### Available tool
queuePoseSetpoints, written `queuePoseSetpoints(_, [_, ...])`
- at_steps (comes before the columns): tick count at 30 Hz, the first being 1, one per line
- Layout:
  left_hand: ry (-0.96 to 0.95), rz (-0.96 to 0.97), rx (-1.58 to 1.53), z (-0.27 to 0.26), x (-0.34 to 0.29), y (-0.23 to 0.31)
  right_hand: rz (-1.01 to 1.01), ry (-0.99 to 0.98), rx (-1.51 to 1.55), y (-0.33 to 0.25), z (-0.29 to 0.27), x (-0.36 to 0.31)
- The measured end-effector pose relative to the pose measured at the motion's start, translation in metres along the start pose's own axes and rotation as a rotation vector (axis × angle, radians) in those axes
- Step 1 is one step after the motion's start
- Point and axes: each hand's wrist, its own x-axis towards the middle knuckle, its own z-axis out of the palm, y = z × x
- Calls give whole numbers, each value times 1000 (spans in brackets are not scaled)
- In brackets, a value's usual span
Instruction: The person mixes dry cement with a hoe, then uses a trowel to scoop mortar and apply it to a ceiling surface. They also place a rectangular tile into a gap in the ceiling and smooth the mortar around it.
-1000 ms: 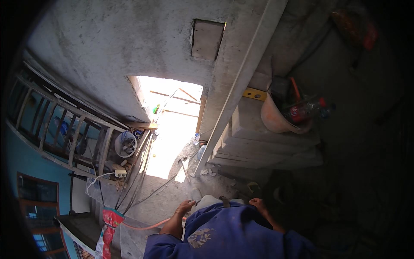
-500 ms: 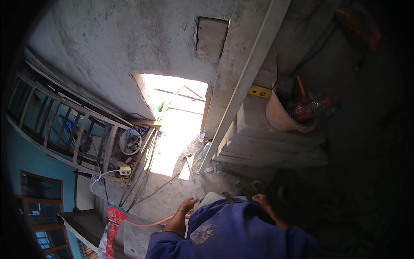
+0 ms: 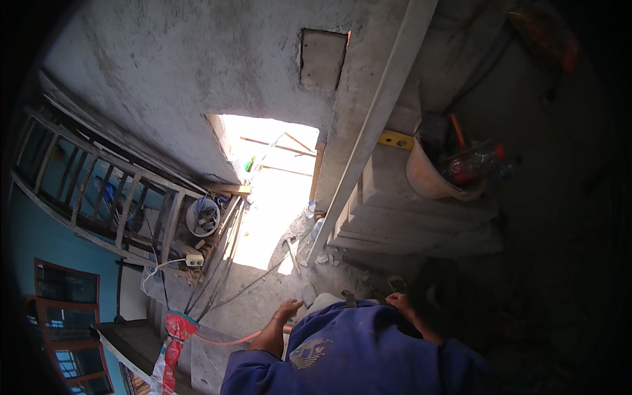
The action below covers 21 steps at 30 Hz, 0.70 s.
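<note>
My left hand [image 3: 288,308] hangs beside my left hip, in front of the pale trousers [image 3: 324,302]. Its fingers point loosely inward and nothing shows in them. Close to its fingertips is a small grey shape [image 3: 308,293] that I cannot make out. On the other side, my right hand [image 3: 399,303] is held near the right hip in shadow. Its fingers look bent, but their grip is too dark to read. A dark strap end [image 3: 349,300] hangs between the hands at the waist of my blue shirt [image 3: 368,342]. A long-handled tool [image 3: 292,253] lies on the floor ahead.
A wooden ladder [image 3: 125,210] leans at the left near a white bucket [image 3: 203,217] and a socket block [image 3: 194,261]. A red sack [image 3: 178,329] stands lower left. At right, an orange tub [image 3: 431,174] with a bottle rests on stacked slabs [image 3: 408,220]. A post [image 3: 368,138] rises beside the bright doorway.
The view has shifted very slightly, so the ladder and doorway sit a little farther right. Both hands keep nearly the same place and pose.
</note>
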Motion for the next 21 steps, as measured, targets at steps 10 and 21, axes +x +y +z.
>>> queuePoseSetpoints(10, [27, 13, -16, 6, -6, -2, -69, 49, 62, 14, 10, 5])
queuePoseSetpoints(21, [48, 264, 252, 5, 11, -8, -156, 29, 65, 74, 16, 46])
